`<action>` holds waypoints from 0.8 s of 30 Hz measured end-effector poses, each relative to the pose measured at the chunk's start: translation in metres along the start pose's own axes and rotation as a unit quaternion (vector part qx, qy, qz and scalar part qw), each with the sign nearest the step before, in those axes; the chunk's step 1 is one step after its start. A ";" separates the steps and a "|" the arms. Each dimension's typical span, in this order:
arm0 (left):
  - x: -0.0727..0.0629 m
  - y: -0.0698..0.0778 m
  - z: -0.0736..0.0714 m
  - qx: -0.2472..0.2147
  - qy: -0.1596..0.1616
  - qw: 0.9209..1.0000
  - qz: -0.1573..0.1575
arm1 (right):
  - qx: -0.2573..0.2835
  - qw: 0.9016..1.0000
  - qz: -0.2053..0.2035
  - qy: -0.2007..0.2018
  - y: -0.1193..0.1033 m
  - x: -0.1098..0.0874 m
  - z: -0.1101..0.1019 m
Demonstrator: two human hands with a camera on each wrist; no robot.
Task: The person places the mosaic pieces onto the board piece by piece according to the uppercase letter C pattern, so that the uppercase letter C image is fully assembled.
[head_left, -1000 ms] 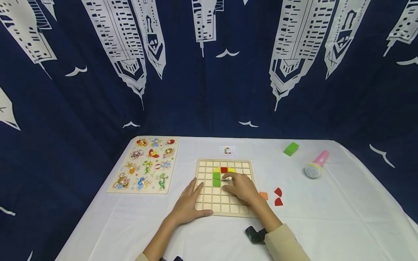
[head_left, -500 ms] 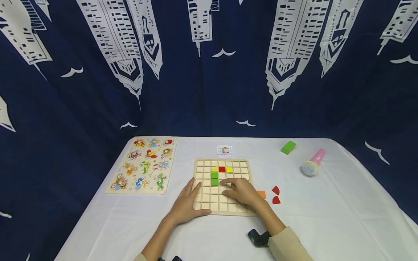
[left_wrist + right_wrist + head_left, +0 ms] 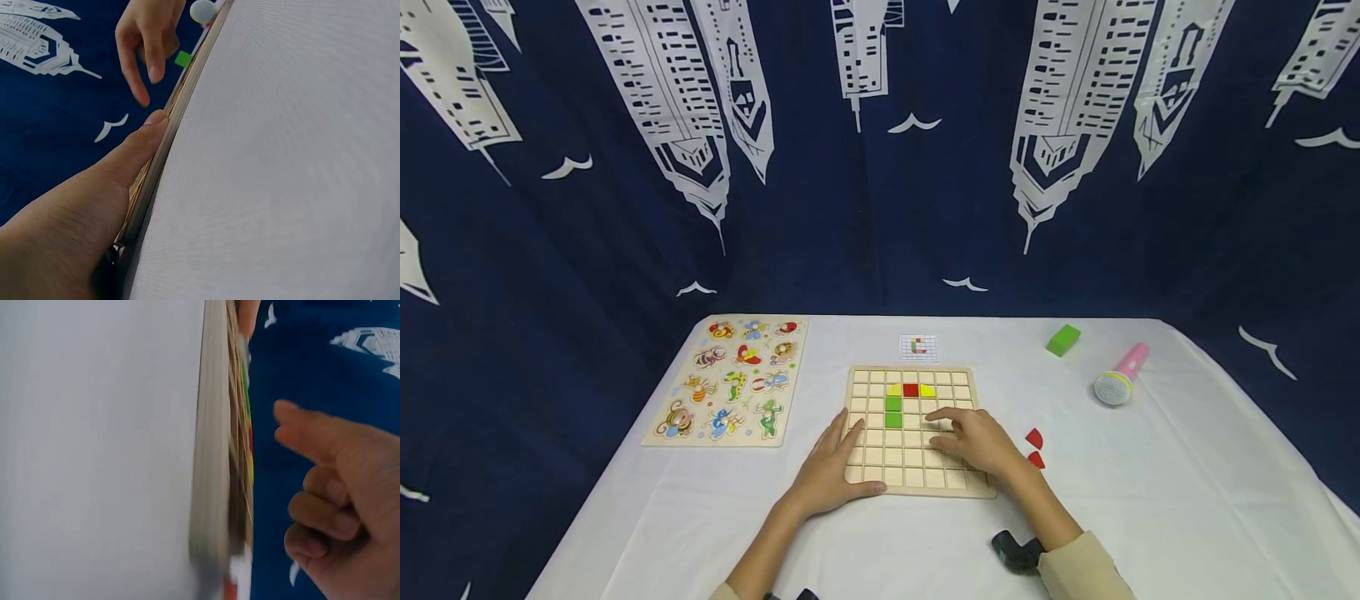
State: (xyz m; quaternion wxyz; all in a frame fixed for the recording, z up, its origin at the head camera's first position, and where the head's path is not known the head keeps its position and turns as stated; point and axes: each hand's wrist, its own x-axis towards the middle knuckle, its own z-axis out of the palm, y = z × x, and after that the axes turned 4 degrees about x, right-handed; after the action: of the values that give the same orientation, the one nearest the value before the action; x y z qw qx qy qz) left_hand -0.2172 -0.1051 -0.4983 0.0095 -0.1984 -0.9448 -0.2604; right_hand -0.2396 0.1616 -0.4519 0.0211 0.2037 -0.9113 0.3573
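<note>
A wooden grid board point(image 3: 910, 467) lies flat on the white table. Two green square tiles point(image 3: 893, 404) sit in one column, below a row with a red square tile point(image 3: 911, 390) between two yellow pieces point(image 3: 928, 391). My left hand point(image 3: 827, 471) rests at the board's lower left corner, fingers spread along the left side and thumb touching the front edge point(image 3: 165, 134). Above the right half of the board hovers my right hand point(image 3: 977, 442), index finger and thumb apart with nothing visible between them. Its other fingers point(image 3: 319, 512) are curled.
Two red wedge pieces point(image 3: 1034, 438) lie right of the board. Behind it is a small pattern card point(image 3: 918, 347). An insect puzzle board point(image 3: 722, 383) lies left; a green block point(image 3: 1063, 340) and a pink toy microphone point(image 3: 1123, 375) stand right.
My right hand moves from beside the yellow and green tiles toward the right and slightly nearer me. Its forearm now hides the orange piece. My left hand stays put.
</note>
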 end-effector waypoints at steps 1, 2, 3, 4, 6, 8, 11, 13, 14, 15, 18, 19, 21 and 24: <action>0.000 0.000 0.000 0.000 0.000 1.000 0.001 | 0.000 1.000 0.007 0.003 0.002 -0.004 -0.005; 0.000 0.000 0.000 -0.001 0.000 1.000 0.002 | -0.001 1.000 0.015 0.007 0.004 -0.009 -0.011; 0.000 0.000 0.001 -0.001 0.000 1.000 0.002 | -0.002 1.000 0.022 0.012 0.007 -0.014 -0.017; 0.000 0.000 0.001 -0.001 0.001 1.000 0.003 | -0.005 0.999 0.028 0.016 0.010 -0.018 -0.023; 0.000 -0.001 0.001 0.000 0.001 1.000 0.002 | -0.010 0.999 0.041 0.025 0.019 -0.028 -0.034; 0.000 -0.001 0.002 0.001 0.001 1.000 0.001 | -0.022 0.998 0.048 0.037 0.028 -0.038 -0.045; 0.000 -0.001 0.001 -0.001 0.001 1.000 -0.001 | -0.043 0.996 0.058 0.058 0.044 -0.050 -0.058; 0.000 -0.001 0.001 -0.003 0.001 1.000 -0.001 | -0.057 0.994 0.063 0.072 0.053 -0.057 -0.065; 0.000 -0.001 0.000 -0.004 0.001 1.000 -0.002 | -0.060 0.993 0.066 0.078 0.057 -0.061 -0.067; 0.001 -0.001 0.000 -0.004 0.000 1.000 -0.002 | -0.063 0.992 0.068 0.082 0.061 -0.064 -0.070; 0.001 -0.001 0.000 0.000 -0.003 1.000 -0.003 | -0.065 0.992 0.077 0.082 0.068 -0.073 -0.073; 0.001 -0.001 0.000 0.001 -0.003 1.000 -0.004 | -0.066 0.991 0.081 0.080 0.069 -0.076 -0.074; 0.000 0.000 -0.001 0.001 -0.004 1.000 -0.004 | -0.071 0.990 0.090 0.077 0.069 -0.079 -0.074; 0.000 0.001 -0.001 0.000 -0.001 1.000 -0.004 | -0.087 0.988 0.103 0.072 0.068 -0.082 -0.074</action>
State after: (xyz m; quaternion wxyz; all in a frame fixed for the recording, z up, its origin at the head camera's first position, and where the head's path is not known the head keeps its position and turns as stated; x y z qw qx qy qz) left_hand -0.2170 -0.1052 -0.4968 0.0078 -0.1953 -0.9455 -0.2604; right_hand -0.1983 0.2843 -0.4560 0.0678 0.0798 -0.9511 0.2907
